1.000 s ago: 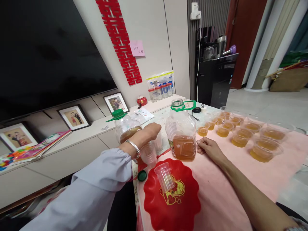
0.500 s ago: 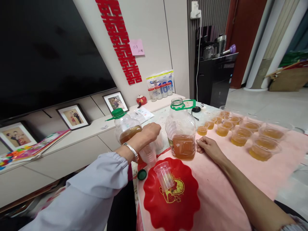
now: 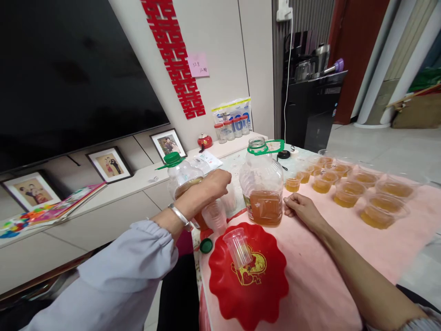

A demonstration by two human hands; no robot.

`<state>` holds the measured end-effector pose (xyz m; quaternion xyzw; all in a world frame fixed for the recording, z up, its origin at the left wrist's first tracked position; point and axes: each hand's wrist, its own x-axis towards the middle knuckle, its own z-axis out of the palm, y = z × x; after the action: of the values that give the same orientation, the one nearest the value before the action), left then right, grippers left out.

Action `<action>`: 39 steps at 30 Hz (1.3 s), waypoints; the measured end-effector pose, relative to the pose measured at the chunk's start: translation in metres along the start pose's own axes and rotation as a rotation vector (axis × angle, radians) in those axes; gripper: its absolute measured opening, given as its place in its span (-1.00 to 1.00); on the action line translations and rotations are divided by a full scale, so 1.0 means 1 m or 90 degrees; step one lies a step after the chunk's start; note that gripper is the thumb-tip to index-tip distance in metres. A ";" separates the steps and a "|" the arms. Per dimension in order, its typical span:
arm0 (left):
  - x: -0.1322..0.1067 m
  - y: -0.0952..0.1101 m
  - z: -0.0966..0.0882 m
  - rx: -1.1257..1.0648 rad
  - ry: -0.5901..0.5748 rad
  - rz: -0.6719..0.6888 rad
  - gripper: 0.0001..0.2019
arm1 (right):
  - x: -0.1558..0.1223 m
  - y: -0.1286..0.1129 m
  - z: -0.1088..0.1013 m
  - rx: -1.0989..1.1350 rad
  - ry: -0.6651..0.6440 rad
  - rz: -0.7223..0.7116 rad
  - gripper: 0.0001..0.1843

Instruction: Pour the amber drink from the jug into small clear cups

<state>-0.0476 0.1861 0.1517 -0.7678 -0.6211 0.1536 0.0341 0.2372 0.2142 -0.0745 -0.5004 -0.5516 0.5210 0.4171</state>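
My left hand [image 3: 210,185], a silver bangle on its wrist, is closed over the top of a stack of clear plastic cups [image 3: 216,215] at the table's left edge, beside a green-capped jug [image 3: 179,174] of amber liquid. My right hand [image 3: 300,206] rests on the pink tablecloth [image 3: 344,266] with its fingers loosely curled, holding nothing, just right of an uncapped jug [image 3: 262,188] about a third full of amber liquid. One clear cup [image 3: 237,247] lies on its side on a red scalloped plate [image 3: 248,280] in front of me.
Several shallow clear cups of amber liquid [image 3: 344,186] stand in rows at the right. A green cap [image 3: 206,245] lies left of the plate. A low cabinet [image 3: 103,202] with framed photos runs along the wall under a television [image 3: 69,69]. A black counter [image 3: 312,108] stands behind.
My left hand has curled tighter over the cup stack and stayed there. The right hand has not moved. The camera has shifted slightly.
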 end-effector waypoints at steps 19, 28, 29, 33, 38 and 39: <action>-0.111 0.066 0.081 -0.157 -0.111 -0.090 -0.51 | 0.001 0.003 -0.003 -0.018 0.005 0.007 -0.70; -0.136 0.072 0.087 -0.245 0.040 -0.040 -0.76 | -0.001 0.000 -0.004 -0.025 0.001 0.001 -0.67; -0.139 0.073 0.090 -0.240 0.086 -0.025 -0.75 | -0.001 0.000 -0.004 -0.025 0.001 0.001 -0.67; -0.144 0.079 0.103 -0.214 0.190 0.021 -0.74 | 0.000 0.000 -0.004 -0.025 0.001 0.000 -0.66; -0.142 0.082 0.113 -0.202 0.195 0.015 -0.73 | 0.000 -0.001 -0.003 -0.025 0.003 0.002 -0.66; -0.143 0.083 0.114 -0.195 0.191 0.010 -0.74 | 0.000 -0.001 -0.003 -0.024 0.003 0.001 -0.65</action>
<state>-0.0271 0.0140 0.0512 -0.7832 -0.6190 -0.0583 0.0083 0.2402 0.2143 -0.0733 -0.5100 -0.5599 0.5095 0.4083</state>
